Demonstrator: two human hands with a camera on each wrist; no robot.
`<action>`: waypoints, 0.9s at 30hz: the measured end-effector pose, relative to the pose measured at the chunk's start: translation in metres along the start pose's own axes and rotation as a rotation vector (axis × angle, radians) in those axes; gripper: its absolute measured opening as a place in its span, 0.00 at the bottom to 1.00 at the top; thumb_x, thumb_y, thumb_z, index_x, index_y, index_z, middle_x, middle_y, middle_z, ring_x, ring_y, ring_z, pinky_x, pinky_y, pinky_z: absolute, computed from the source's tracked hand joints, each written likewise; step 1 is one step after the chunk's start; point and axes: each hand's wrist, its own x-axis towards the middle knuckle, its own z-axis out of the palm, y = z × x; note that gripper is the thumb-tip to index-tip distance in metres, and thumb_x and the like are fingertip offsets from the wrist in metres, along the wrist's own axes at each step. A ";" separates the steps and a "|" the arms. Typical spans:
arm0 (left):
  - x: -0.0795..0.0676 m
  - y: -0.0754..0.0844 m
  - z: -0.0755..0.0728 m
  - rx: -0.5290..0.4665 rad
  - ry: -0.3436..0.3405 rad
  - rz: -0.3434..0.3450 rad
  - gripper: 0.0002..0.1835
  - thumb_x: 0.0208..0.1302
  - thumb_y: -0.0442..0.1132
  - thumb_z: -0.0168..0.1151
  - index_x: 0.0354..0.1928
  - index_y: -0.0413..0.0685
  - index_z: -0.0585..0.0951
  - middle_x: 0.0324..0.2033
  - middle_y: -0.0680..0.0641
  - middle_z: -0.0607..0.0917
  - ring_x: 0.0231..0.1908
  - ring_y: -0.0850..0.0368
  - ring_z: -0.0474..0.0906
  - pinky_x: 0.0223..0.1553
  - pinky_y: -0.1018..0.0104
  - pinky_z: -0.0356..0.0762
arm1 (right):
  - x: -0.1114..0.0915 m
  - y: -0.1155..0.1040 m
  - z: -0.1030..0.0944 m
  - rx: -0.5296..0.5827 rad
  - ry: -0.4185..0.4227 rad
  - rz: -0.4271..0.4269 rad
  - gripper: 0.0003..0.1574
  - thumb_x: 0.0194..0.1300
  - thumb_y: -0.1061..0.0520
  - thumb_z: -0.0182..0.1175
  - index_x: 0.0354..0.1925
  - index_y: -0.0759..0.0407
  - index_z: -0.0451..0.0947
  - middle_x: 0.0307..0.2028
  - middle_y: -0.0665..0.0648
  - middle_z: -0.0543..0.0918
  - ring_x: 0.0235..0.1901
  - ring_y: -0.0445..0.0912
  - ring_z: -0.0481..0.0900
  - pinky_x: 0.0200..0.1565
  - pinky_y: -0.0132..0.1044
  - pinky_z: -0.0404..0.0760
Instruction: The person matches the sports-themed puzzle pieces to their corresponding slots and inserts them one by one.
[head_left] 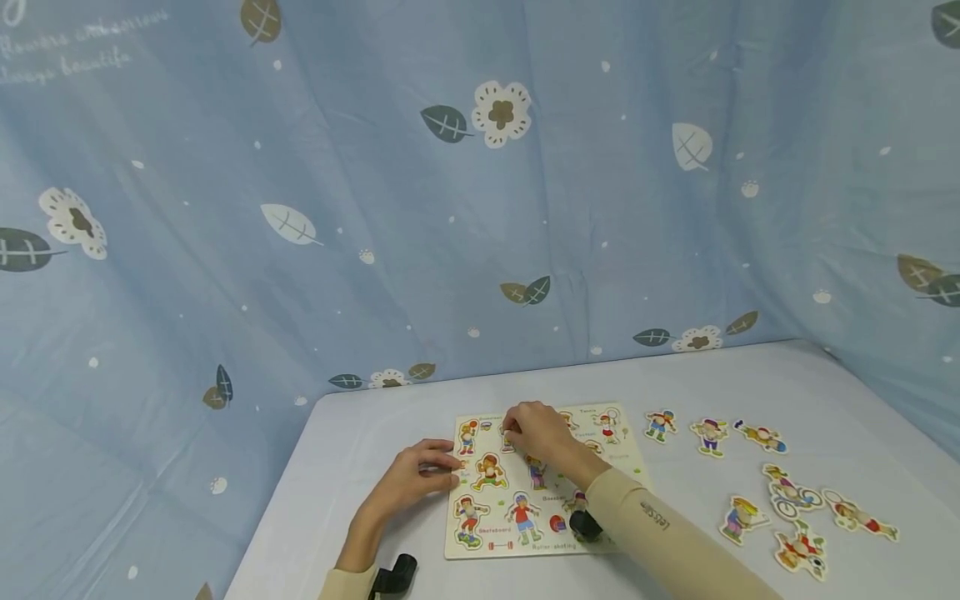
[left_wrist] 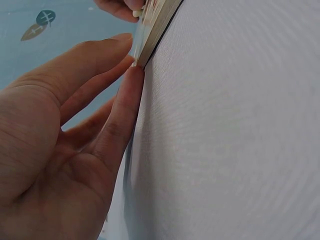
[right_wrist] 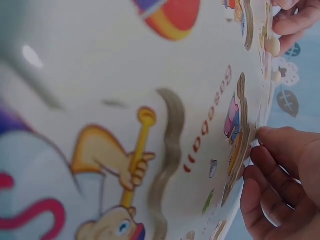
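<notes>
A wooden picture puzzle board (head_left: 498, 502) with sports figures lies on the white table. My right hand (head_left: 540, 429) reaches over its top row, thumb and fingertips pinching a puzzle piece (head_left: 507, 442) that is partly hidden beneath them. In the right wrist view, the fingers of this right hand (right_wrist: 285, 175) meet close at the board's surface. My left hand (head_left: 420, 479) rests at the board's left edge, its fingers extended. Seen from the left wrist, the fingertips of the left hand (left_wrist: 75, 130) touch the board's side (left_wrist: 159, 30). A running figure (head_left: 490, 472) sits near the left fingertips.
Several loose puzzle pieces lie right of the board, among them a cyclist (head_left: 791, 493), a tennis player (head_left: 858, 514) and a footballer (head_left: 801, 550). A blue curtain (head_left: 420, 208) with leaves and flowers hangs behind the table (head_left: 360, 425). A black wrist mount (head_left: 585, 525) overlaps the board's lower right.
</notes>
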 end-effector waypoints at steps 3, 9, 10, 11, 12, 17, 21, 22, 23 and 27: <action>0.000 -0.001 0.000 0.014 -0.001 0.007 0.13 0.59 0.42 0.71 0.44 0.45 0.87 0.62 0.38 0.75 0.62 0.39 0.73 0.54 0.64 0.83 | -0.002 0.000 0.001 0.004 -0.009 -0.004 0.03 0.63 0.57 0.66 0.37 0.54 0.85 0.29 0.49 0.81 0.25 0.38 0.73 0.27 0.30 0.73; -0.001 0.000 0.001 0.018 0.003 0.006 0.12 0.59 0.41 0.71 0.44 0.47 0.87 0.62 0.39 0.75 0.62 0.39 0.73 0.54 0.63 0.83 | -0.005 0.002 0.001 0.024 -0.031 -0.019 0.07 0.65 0.57 0.65 0.41 0.56 0.85 0.28 0.49 0.79 0.26 0.38 0.71 0.28 0.30 0.72; -0.002 0.000 0.001 0.017 0.005 0.000 0.12 0.58 0.42 0.71 0.44 0.48 0.87 0.62 0.40 0.76 0.62 0.40 0.73 0.55 0.63 0.83 | -0.005 0.002 0.000 0.035 -0.037 -0.026 0.07 0.65 0.57 0.65 0.42 0.57 0.85 0.28 0.49 0.78 0.26 0.39 0.70 0.28 0.30 0.72; -0.002 0.000 0.001 0.019 0.007 0.003 0.12 0.58 0.42 0.71 0.43 0.48 0.87 0.62 0.39 0.76 0.62 0.40 0.73 0.55 0.63 0.83 | -0.006 0.003 -0.001 0.049 -0.043 -0.030 0.08 0.65 0.58 0.64 0.43 0.57 0.85 0.29 0.49 0.78 0.27 0.38 0.70 0.28 0.30 0.72; -0.002 0.000 0.001 0.019 0.007 0.003 0.12 0.58 0.42 0.71 0.43 0.48 0.87 0.62 0.39 0.76 0.62 0.40 0.73 0.55 0.63 0.83 | -0.008 0.003 -0.003 0.068 -0.050 -0.035 0.09 0.65 0.58 0.64 0.44 0.59 0.85 0.29 0.49 0.79 0.27 0.38 0.71 0.28 0.30 0.73; -0.002 -0.001 0.000 0.019 0.002 0.004 0.12 0.58 0.42 0.71 0.43 0.47 0.87 0.63 0.39 0.75 0.63 0.38 0.73 0.55 0.63 0.83 | -0.018 0.006 -0.015 0.175 -0.138 -0.052 0.16 0.65 0.59 0.64 0.51 0.62 0.82 0.38 0.53 0.84 0.36 0.42 0.79 0.38 0.36 0.82; -0.001 -0.003 -0.001 0.007 0.003 -0.001 0.12 0.58 0.42 0.71 0.43 0.47 0.87 0.63 0.39 0.75 0.63 0.38 0.72 0.55 0.62 0.82 | -0.030 0.012 -0.028 0.186 -0.195 -0.081 0.20 0.66 0.55 0.64 0.55 0.60 0.80 0.47 0.56 0.85 0.47 0.48 0.82 0.49 0.43 0.83; -0.001 -0.003 -0.001 -0.001 0.003 0.003 0.12 0.58 0.42 0.71 0.43 0.47 0.87 0.63 0.38 0.75 0.63 0.38 0.72 0.55 0.62 0.83 | -0.034 0.014 -0.031 0.180 -0.195 -0.095 0.21 0.66 0.54 0.64 0.55 0.59 0.80 0.48 0.56 0.84 0.48 0.50 0.82 0.50 0.45 0.83; -0.001 -0.003 -0.001 -0.002 0.003 0.002 0.12 0.58 0.42 0.71 0.43 0.47 0.87 0.63 0.38 0.75 0.63 0.38 0.72 0.55 0.62 0.82 | -0.038 0.016 -0.035 0.168 -0.188 -0.100 0.21 0.66 0.53 0.64 0.55 0.59 0.80 0.48 0.56 0.84 0.49 0.50 0.82 0.50 0.46 0.83; -0.001 -0.001 -0.001 -0.002 -0.008 0.006 0.13 0.59 0.43 0.71 0.44 0.46 0.87 0.63 0.38 0.74 0.63 0.38 0.72 0.55 0.63 0.83 | -0.058 0.028 -0.050 0.097 -0.128 -0.084 0.19 0.65 0.52 0.65 0.52 0.56 0.82 0.52 0.57 0.84 0.53 0.53 0.81 0.51 0.50 0.83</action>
